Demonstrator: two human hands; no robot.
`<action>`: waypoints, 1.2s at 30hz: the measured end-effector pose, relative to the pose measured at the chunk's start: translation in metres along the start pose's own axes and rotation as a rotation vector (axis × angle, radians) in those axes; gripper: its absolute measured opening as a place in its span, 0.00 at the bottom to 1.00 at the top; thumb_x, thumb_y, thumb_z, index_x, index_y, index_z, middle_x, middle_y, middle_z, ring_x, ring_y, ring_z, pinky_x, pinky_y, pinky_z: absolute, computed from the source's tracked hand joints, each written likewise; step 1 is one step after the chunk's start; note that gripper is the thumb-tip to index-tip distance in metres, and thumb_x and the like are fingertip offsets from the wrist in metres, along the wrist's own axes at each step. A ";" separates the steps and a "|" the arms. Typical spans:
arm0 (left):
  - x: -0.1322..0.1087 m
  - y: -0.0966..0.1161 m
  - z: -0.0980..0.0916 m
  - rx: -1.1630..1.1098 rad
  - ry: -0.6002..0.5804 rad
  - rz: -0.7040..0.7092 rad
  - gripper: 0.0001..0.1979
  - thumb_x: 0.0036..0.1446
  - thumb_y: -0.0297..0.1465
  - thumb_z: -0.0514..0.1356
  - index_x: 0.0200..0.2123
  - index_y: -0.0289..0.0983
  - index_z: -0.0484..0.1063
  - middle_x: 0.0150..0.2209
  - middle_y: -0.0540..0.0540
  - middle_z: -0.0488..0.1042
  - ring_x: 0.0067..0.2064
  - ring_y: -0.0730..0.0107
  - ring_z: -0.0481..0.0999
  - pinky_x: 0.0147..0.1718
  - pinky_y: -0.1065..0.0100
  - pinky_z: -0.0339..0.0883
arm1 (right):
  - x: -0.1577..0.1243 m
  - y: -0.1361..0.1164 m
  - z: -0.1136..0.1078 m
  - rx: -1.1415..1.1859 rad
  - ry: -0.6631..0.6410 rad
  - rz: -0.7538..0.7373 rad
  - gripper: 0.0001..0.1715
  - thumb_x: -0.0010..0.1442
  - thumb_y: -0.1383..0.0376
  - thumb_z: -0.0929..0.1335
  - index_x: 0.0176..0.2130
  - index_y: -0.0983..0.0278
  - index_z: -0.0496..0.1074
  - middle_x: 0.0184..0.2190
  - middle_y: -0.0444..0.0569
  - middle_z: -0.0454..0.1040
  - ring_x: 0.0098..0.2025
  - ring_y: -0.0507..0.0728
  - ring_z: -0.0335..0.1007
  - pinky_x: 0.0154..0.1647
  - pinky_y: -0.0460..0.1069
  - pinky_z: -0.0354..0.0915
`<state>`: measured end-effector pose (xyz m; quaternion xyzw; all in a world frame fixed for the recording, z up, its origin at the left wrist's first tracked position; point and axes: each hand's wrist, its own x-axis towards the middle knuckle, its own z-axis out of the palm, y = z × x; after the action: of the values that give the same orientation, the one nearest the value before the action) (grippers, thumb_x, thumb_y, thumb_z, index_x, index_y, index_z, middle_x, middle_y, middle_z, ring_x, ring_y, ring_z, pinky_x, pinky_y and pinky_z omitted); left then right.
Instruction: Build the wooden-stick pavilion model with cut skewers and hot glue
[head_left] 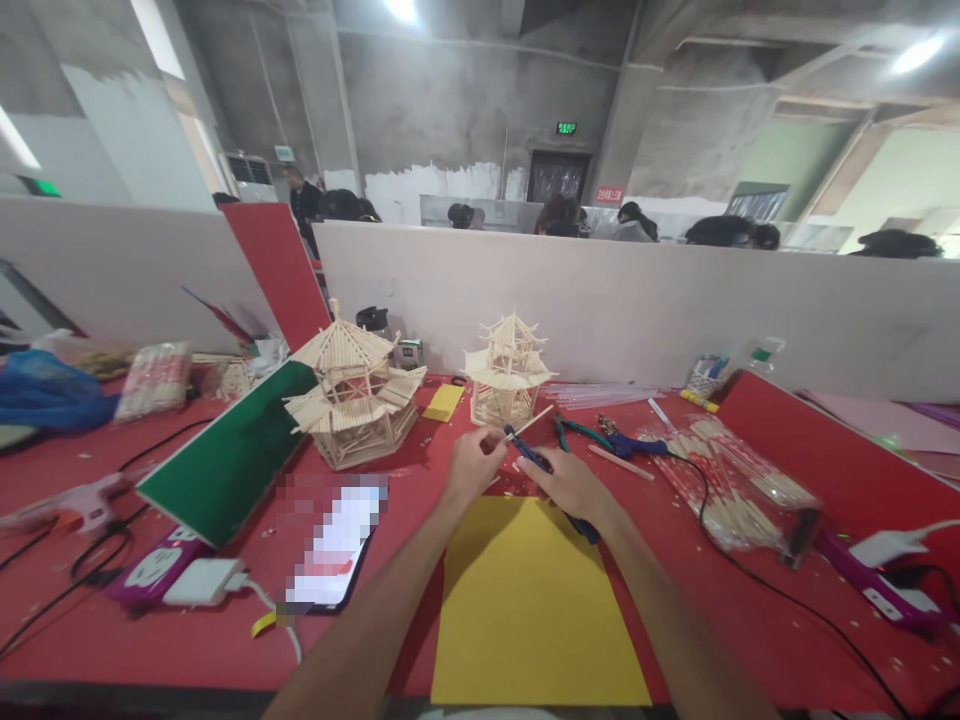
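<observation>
My left hand (474, 464) pinches a thin wooden stick (538, 418), which slants up to the right. Wrapped round a pair of dark blue pliers (531, 454), my right hand (574, 484) keeps the tool's jaws at the stick, close to my left fingertips. Whether the jaws touch the wood I cannot tell. Just beyond my hands stands a small pavilion model (510, 380) built of pale sticks. A larger pavilion model (356, 400) is to its left. Under my wrists lies a yellow sheet (536, 610).
A phone (337, 550) and a green board (225, 460) are on the left. To the right lie green-handled pliers (581, 432), a blue glue gun (634, 445) with its cable, and bagged sticks (731, 480). A white partition (637, 310) closes off the back.
</observation>
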<state>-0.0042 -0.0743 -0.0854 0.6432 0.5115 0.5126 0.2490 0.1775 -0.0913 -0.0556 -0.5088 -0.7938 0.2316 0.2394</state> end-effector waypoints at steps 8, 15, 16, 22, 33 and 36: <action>0.001 0.001 0.000 -0.020 0.016 -0.036 0.09 0.53 0.34 0.59 0.32 0.35 0.78 0.29 0.47 0.79 0.29 0.71 0.74 0.30 0.72 0.65 | 0.000 -0.002 0.000 -0.006 0.014 0.009 0.25 0.65 0.47 0.59 0.41 0.60 0.75 0.33 0.49 0.79 0.38 0.60 0.76 0.36 0.48 0.62; 0.001 -0.002 0.001 -0.007 0.016 -0.025 0.10 0.53 0.35 0.60 0.30 0.35 0.77 0.27 0.48 0.78 0.29 0.71 0.73 0.29 0.72 0.63 | 0.000 -0.004 -0.001 -0.010 -0.002 0.026 0.25 0.66 0.48 0.59 0.41 0.60 0.76 0.31 0.50 0.79 0.38 0.62 0.76 0.37 0.49 0.62; 0.001 -0.002 0.001 -0.001 0.015 -0.027 0.10 0.53 0.35 0.60 0.30 0.35 0.77 0.27 0.48 0.78 0.29 0.71 0.73 0.29 0.72 0.63 | 0.000 -0.004 0.000 -0.015 -0.004 0.025 0.25 0.66 0.48 0.59 0.41 0.60 0.76 0.32 0.50 0.79 0.38 0.61 0.76 0.37 0.49 0.62; 0.001 -0.001 0.000 0.026 0.007 -0.025 0.09 0.53 0.33 0.59 0.30 0.35 0.78 0.27 0.48 0.77 0.29 0.71 0.73 0.29 0.72 0.62 | 0.001 -0.002 0.003 -0.040 -0.004 0.001 0.24 0.66 0.48 0.59 0.40 0.60 0.76 0.34 0.50 0.79 0.38 0.61 0.75 0.36 0.48 0.60; 0.000 -0.001 0.000 0.015 -0.006 -0.019 0.10 0.53 0.33 0.58 0.30 0.34 0.77 0.27 0.49 0.77 0.28 0.72 0.72 0.29 0.72 0.62 | 0.001 0.000 0.006 -0.057 0.001 0.000 0.26 0.65 0.47 0.58 0.40 0.60 0.75 0.33 0.50 0.78 0.38 0.62 0.75 0.35 0.48 0.60; 0.000 -0.001 0.000 0.012 -0.006 -0.014 0.09 0.53 0.33 0.58 0.29 0.35 0.77 0.27 0.49 0.77 0.28 0.72 0.72 0.29 0.72 0.61 | 0.002 -0.001 0.007 -0.055 -0.003 0.007 0.27 0.66 0.47 0.58 0.39 0.61 0.75 0.32 0.50 0.78 0.37 0.62 0.75 0.35 0.48 0.60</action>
<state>-0.0047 -0.0739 -0.0862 0.6425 0.5184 0.5057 0.2503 0.1724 -0.0908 -0.0600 -0.5177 -0.7985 0.2111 0.2232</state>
